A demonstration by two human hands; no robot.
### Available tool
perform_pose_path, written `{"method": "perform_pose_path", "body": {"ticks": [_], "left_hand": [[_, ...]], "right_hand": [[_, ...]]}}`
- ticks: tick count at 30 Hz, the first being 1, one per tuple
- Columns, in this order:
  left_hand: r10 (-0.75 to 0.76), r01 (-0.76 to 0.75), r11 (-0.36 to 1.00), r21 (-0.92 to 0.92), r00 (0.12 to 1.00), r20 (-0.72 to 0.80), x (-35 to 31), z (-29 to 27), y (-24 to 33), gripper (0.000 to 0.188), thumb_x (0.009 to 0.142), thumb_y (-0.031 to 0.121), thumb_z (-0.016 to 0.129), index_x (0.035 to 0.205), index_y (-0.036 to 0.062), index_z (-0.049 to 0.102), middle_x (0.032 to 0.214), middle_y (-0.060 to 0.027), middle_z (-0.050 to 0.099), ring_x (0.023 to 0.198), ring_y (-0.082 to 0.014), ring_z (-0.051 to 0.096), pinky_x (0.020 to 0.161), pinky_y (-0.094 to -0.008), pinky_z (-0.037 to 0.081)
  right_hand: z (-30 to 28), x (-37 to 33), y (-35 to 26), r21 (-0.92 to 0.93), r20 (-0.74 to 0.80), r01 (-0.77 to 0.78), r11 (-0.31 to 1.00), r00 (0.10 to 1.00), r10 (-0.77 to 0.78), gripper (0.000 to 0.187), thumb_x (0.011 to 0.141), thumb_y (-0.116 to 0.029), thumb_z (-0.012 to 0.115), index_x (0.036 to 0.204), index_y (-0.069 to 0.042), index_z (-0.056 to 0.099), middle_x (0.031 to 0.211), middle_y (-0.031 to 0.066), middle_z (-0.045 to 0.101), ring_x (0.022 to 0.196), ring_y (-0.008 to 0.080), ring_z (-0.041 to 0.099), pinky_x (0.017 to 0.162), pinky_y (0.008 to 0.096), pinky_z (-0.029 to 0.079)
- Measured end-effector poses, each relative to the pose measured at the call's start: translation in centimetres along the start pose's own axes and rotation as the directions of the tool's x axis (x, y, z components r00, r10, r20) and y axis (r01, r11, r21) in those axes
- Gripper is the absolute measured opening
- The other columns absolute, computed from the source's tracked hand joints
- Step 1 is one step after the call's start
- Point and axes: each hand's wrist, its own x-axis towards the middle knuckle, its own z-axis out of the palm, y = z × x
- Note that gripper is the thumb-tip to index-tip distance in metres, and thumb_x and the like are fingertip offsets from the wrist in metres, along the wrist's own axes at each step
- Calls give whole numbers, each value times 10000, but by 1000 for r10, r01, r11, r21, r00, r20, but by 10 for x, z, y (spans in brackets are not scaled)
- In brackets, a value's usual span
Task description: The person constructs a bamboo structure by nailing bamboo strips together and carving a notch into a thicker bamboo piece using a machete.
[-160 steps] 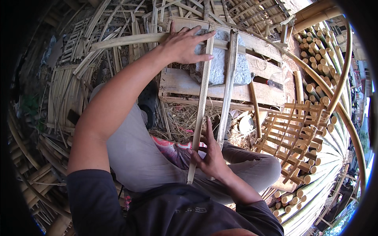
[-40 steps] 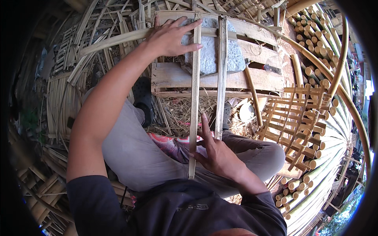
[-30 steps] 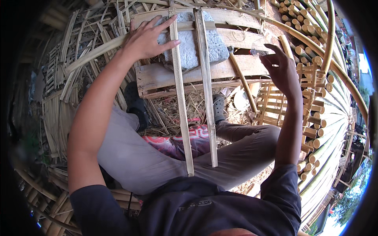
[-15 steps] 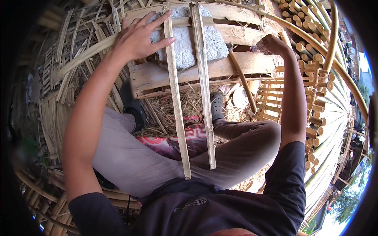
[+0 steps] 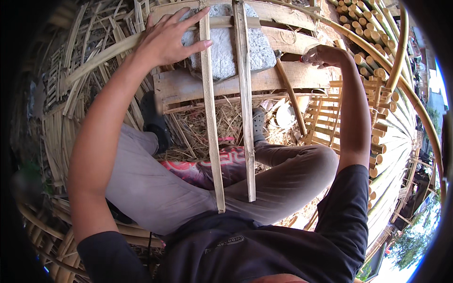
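Observation:
My left hand (image 5: 165, 41) has its fingers spread over the upper part of a long split-bamboo strip (image 5: 211, 108), its thumb and a fingertip against it. A second strip (image 5: 244, 94) runs roughly parallel on the right. Both cross a short bamboo crosspiece (image 5: 222, 22) above a grey stone block (image 5: 259, 49), and their near ends reach my lap. To the right of the stone, my right hand (image 5: 328, 55) is held low over the planks, fingers curled; something small with a red part shows at its fingertips, mostly hidden. A hammer (image 5: 291, 96) leans between the stone and that hand.
Wooden planks (image 5: 188, 92) lie under the stone. A bamboo slatted frame (image 5: 325, 115) stands at right, beside stacked bamboo poles (image 5: 368, 28). Split bamboo pieces (image 5: 61, 137) pile up at left. Shavings (image 5: 203, 127) and a pink-and-dark printed bag (image 5: 226, 170) lie between my legs.
My right hand's fingers have shifted from a fist and now reach further left, covering the clear item seen beside them before. My left hand stays on the strip; the view has shifted slightly.

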Motion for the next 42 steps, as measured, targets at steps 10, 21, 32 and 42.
{"method": "perform_pose_path", "body": {"ticks": [10, 21, 32, 42], "left_hand": [[9, -9, 999, 30, 1000, 8, -1, 6, -7, 795, 858, 788, 487, 1552, 494, 234, 1586, -168, 358, 1442, -415, 362, 1173, -715, 152], [80, -56, 983, 175, 988, -134, -6, 3, -2, 742, 912, 742, 447, 1520, 332, 336, 1465, -200, 470, 1296, -382, 511, 1054, -610, 392], [-131, 108, 990, 87, 927, 350, 5, -39, 17, 910, 879, 831, 346, 1606, 353, 80, 1645, -202, 171, 1471, -436, 275, 1180, -656, 234], [-163, 138, 986, 94, 911, 379, 8, -36, 18, 900, 877, 831, 351, 1602, 378, 70, 1656, -183, 143, 1480, -431, 256, 1182, -649, 240]], "right_hand": [[0, 5, 2, 54, 28, 43, 998, 999, -44, 259, 965, -166, 571, 1170, -134, 726, 1035, 16, 677, 900, 130, 621, 792, 293, 562], [9, -15, -20, -34, -72, 15, 999, 997, -18, 254, 976, -139, 555, 1148, -62, 726, 967, 30, 680, 822, 123, 618, 734, 274, 541], [4, 4, 1, 130, -5, -5, 992, 1000, 6, 272, 991, -130, 516, 1160, -111, 728, 969, 25, 686, 801, 111, 621, 708, 266, 545], [7, 5, 6, 123, -91, 2, 992, 996, 9, 283, 961, -128, 502, 1110, -34, 724, 966, 65, 691, 798, 130, 638, 722, 279, 581]]}}
